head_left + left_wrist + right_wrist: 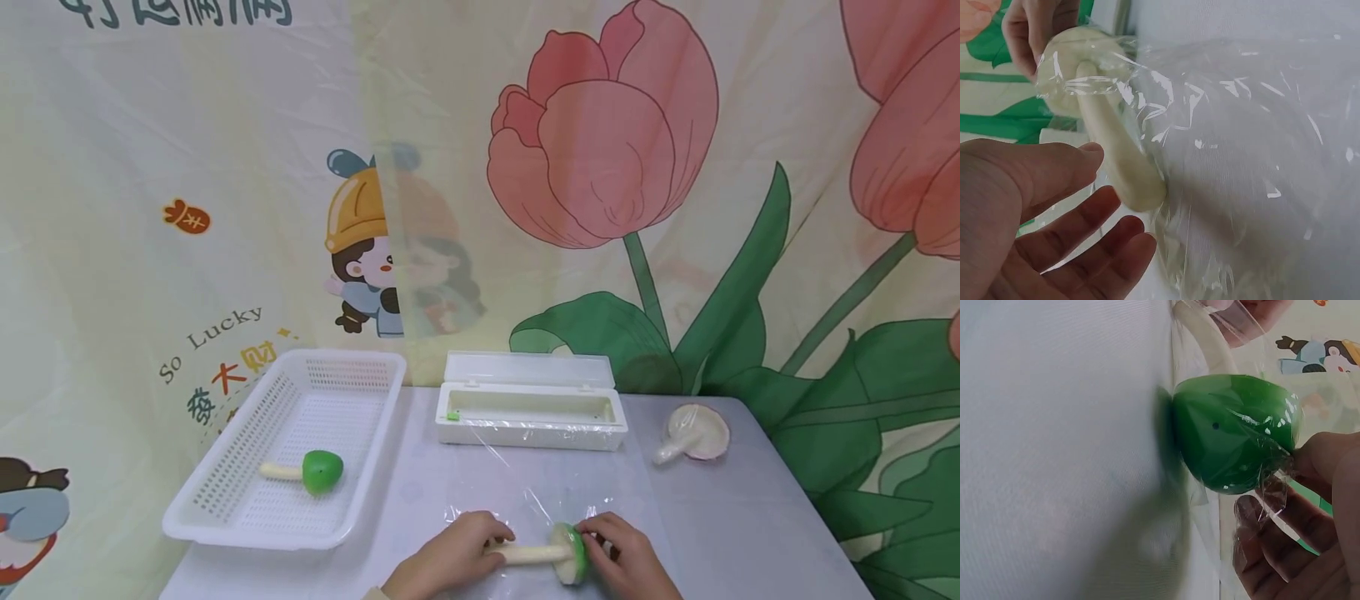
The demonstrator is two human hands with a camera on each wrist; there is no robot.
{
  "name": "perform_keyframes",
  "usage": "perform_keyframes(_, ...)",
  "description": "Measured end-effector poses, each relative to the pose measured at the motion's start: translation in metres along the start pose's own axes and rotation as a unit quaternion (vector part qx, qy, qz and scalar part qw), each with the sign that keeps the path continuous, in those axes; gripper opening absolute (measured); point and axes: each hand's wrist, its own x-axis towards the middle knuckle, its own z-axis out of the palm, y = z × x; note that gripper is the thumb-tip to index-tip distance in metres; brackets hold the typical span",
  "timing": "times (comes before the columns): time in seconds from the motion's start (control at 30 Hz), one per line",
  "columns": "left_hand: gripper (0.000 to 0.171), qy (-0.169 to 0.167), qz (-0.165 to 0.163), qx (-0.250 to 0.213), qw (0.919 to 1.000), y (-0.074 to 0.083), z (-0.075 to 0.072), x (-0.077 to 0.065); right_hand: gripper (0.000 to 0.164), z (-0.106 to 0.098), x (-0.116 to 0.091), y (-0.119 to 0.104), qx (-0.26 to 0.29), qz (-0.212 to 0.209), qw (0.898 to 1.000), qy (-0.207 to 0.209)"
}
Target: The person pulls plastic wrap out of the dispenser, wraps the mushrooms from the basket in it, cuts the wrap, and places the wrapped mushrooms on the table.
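A toy mushroom (534, 555) with a green cap (1235, 428) and a pale stem (1110, 144) lies on its side near the table's front edge. Clear plastic film (1235, 125) covers the cap and spreads in wrinkles around the stem. My left hand (461, 552) is beside the stem's free end, its thumb and fingers spread apart. At the cap, my right hand (628, 552) pinches gathered film (1272, 481) between thumb and index finger, and the other fingers are loosely bent.
At left, a white perforated basket (360, 508) holds another green-capped toy mushroom (322, 472). Behind the hands stands a white cling-film box (525, 435), lid raised, with film running forward from it. A film-wrapped mushroom (697, 432) lies at the right. A printed curtain hangs behind the table.
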Motion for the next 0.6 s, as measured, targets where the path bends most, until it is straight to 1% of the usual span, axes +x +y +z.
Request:
perform_keyframes(0.1, 0.026, 0.016, 0.002, -0.009, 0.9998, -0.006, -0.010, -0.013, 0.009, 0.001, 0.000, -0.001, -0.001, -0.008, 1.000, -0.018)
perform_keyframes(0.17, 0.026, 0.029, -0.001, -0.019, 0.9994, -0.011, -0.016, -0.022, 0.011, 0.001, -0.001, -0.002, -0.007, 0.000, 1.000, -0.024)
perform_keyframes(0.27, 0.015, 0.041, -0.005, -0.048, 0.9980, -0.016, -0.022, -0.036, 0.014, 0.003, -0.002, -0.004, -0.019, 0.020, 1.000, -0.004)
perform_keyframes(0.33, 0.010, 0.028, -0.005, -0.080, 0.9964, -0.019, -0.021, -0.043, 0.019, 0.004, -0.002, -0.006, -0.027, 0.029, 0.999, 0.020)
perform_keyframes(0.37, 0.011, 0.016, -0.003, -0.087, 0.9960, -0.019, -0.020, -0.046, 0.022, 0.005, -0.002, -0.006, -0.030, 0.029, 0.999, 0.031)
perform_keyframes(0.4, 0.012, 0.000, 0.000, -0.085, 0.9964, -0.020, -0.018, -0.048, 0.026, 0.006, -0.003, -0.006, -0.033, 0.019, 0.998, 0.041)
perform_keyframes(0.47, 0.014, -0.033, 0.010, -0.062, 0.9975, -0.020, -0.014, -0.051, 0.032, 0.007, -0.003, -0.004, -0.034, -0.012, 0.998, 0.049)
perform_keyframes(0.5, 0.013, -0.048, 0.017, -0.042, 0.9978, -0.021, -0.011, -0.052, 0.034, 0.008, -0.003, -0.003, -0.033, -0.033, 0.998, 0.051)
perform_keyframes(0.53, 0.013, -0.058, 0.026, -0.014, 0.9979, -0.022, -0.009, -0.052, 0.035, 0.009, -0.002, -0.002, -0.030, -0.052, 0.997, 0.053)
perform_keyframes(0.6, 0.010, -0.067, 0.039, 0.050, 0.9957, -0.024, -0.005, -0.052, 0.031, 0.011, -0.002, -0.001, -0.019, -0.080, 0.995, 0.056)
